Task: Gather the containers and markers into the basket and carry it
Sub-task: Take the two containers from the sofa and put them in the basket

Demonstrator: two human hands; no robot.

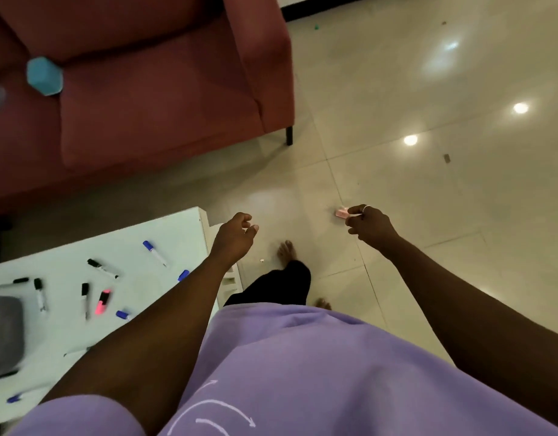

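Note:
Several markers lie scattered on the white low table at the lower left, among them a blue-capped marker, a black-capped marker and a pink highlighter. A blue hexagonal container rests on the red sofa. My left hand hovers past the table's right corner, fingers loosely curled and holding nothing. My right hand is out over the floor, pinching a small pink object between thumb and fingers. No basket is clearly visible.
A grey soft object sits at the table's left edge. The sofa's black leg stands on the glossy tiled floor. My bare feet are on the floor beside the table. A small teal item lies far off.

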